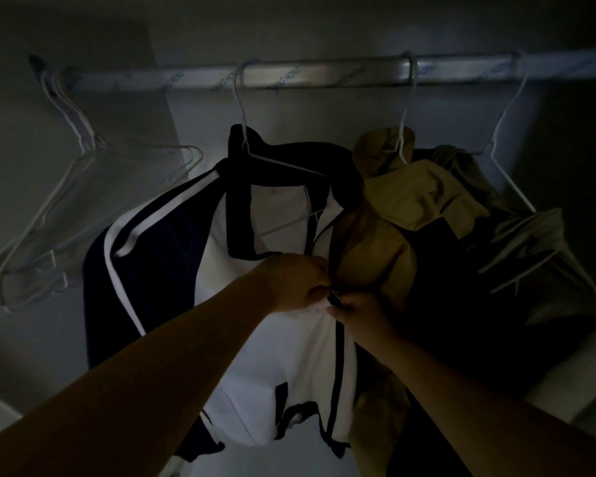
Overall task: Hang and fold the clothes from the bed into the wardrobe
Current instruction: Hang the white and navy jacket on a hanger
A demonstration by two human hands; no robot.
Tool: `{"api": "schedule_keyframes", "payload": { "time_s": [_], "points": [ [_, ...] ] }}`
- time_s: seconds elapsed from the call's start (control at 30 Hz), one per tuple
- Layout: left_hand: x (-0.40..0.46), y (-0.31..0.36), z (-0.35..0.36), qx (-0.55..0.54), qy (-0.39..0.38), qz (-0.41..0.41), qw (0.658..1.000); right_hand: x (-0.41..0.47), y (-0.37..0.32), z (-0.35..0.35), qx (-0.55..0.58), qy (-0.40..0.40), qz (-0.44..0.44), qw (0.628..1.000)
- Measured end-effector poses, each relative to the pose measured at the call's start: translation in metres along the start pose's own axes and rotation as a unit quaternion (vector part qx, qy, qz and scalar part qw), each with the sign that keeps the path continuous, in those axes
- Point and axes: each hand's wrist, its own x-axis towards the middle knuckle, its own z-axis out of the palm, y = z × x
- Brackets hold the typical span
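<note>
On the wardrobe rail (pixel 324 75): white-and-navy jacket (pixel 272 356) hung from a white wire hanger (pixel 255 156).
Left hand (pixel 295 282): pinched the jacket front at the zip.
Right hand (pixel 358 313): gripped the zip edge, touching the left.
Right neighbour: tan garment (pixel 410 197), touching the jacket.
Far left: empty hangers (pixel 59 215).

Inside a dim wardrobe, I see both hands meeting at the front of a white-and-navy jacket (pixel 283 339) hung on a white wire hanger (pixel 255 156) from the metal rail (pixel 324 75). The left hand (pixel 296 284) and right hand (pixel 362 315) pinch its zipper. A tan garment (pixel 424 197) hangs just right; empty hangers (pixel 66 215) hang far left.
</note>
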Motion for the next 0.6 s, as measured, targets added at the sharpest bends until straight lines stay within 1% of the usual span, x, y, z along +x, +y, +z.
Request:
{"api": "schedule_keyframes", "payload": {
  "time_s": [0.1, 0.2, 0.27, 0.33, 0.4, 0.5, 0.57, 0.6],
  "points": [
    [-0.005, 0.003, 0.003, -0.051, 0.046, -0.051, 0.996, 0.001, 0.007, 0.001, -0.002, -0.008, 0.015, 1.000],
    [-0.003, 0.013, 0.001, -0.019, 0.092, -0.102, 0.990, 0.004, 0.014, 0.010, 0.003, 0.015, 0.040, 0.999],
    [0.002, 0.015, -0.012, 0.018, 0.135, -0.154, 0.979, 0.006, 0.017, 0.018, -0.029, 0.025, 0.060, 0.997],
    [0.006, 0.014, -0.029, 0.070, 0.164, -0.187, 0.966, 0.007, 0.022, 0.025, -0.067, 0.015, 0.087, 0.994],
    [0.010, 0.012, -0.044, 0.127, 0.164, -0.192, 0.959, 0.006, 0.026, 0.029, -0.089, 0.008, 0.113, 0.990],
    [0.012, 0.014, -0.059, 0.225, 0.122, -0.201, 0.946, 0.006, 0.021, 0.036, -0.127, -0.009, 0.151, 0.980],
    [0.010, 0.015, -0.064, 0.249, 0.095, -0.208, 0.941, 0.010, 0.004, 0.038, -0.131, -0.033, 0.183, 0.974],
    [0.008, 0.015, -0.068, 0.249, 0.099, -0.193, 0.944, 0.013, -0.007, 0.037, -0.113, -0.042, 0.183, 0.976]
  ]
}}
